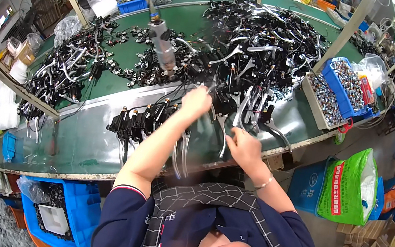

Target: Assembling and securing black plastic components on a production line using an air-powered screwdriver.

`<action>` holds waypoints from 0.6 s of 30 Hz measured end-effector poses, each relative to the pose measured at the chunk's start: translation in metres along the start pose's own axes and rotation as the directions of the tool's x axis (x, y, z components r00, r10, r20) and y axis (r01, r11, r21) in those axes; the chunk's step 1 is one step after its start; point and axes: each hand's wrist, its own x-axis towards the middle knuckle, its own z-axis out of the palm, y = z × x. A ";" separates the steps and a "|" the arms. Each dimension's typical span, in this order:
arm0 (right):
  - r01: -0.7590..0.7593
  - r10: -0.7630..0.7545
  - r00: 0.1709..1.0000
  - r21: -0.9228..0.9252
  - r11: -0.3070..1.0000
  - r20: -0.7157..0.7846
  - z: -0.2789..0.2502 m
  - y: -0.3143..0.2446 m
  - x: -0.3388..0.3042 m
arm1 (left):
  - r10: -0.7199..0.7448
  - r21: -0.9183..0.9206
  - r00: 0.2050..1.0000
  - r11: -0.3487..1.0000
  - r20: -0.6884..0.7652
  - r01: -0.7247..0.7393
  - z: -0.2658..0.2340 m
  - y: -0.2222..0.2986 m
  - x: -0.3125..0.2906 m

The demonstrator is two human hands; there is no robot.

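Head view; landmark: the hanging power tool (162, 44). Silver lever (222, 132) sits right of the tool and nearer the worker; long axis runs roughly front to back, free tip toward the worker, black-bodied end away.

Surroundings: large lever heap (271, 40) to the tool's right, beyond the hands; small-parts pile (141, 69) around and left of its tip; row of black assemblies (144, 120) on its worker side, partly blocked from my sight by the left forearm (164, 141).

Left hand (196, 102): just right of the tool's tip, fingers curled nearly closed; contents cannot be told. Right hand (245, 150): farther right, half curled, thumb and forefinger beside the lever; contact uncertain. The lever lies between both hands.
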 end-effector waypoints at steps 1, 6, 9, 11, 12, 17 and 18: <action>-0.058 0.057 0.995 0.005 0.998 0.084 0.013 0.001 0.004 | 0.082 -0.173 0.996 0.982 0.024 -0.077 -0.010 -0.015 0.011; -0.173 0.173 0.982 0.003 0.985 0.075 0.041 0.014 0.020 | 0.154 -0.317 0.988 0.938 0.011 -0.142 -0.056 -0.028 -0.040; -0.496 0.204 0.859 0.668 0.555 0.469 0.026 0.019 0.031 | 0.082 -0.712 0.997 0.700 -0.002 -0.059 -0.055 -0.035 -0.064; -0.471 0.143 0.880 0.870 0.147 0.453 0.024 0.023 0.039 | 0.056 -0.800 0.997 0.601 0.046 0.003 -0.063 -0.023 -0.077; -0.386 0.151 0.919 0.910 0.149 0.364 0.021 0.017 0.038 | 0.064 -0.811 0.998 0.584 0.021 -0.020 -0.070 -0.015 -0.091; -0.275 0.093 0.954 0.709 0.650 0.285 0.009 -0.016 0.011 | 0.036 -0.887 0.999 0.461 0.034 0.014 -0.083 -0.011 -0.124; -0.359 0.040 0.926 0.846 0.394 0.375 0.001 -0.020 0.010 | 0.036 -0.901 0.998 0.432 0.058 0.037 -0.084 -0.013 -0.129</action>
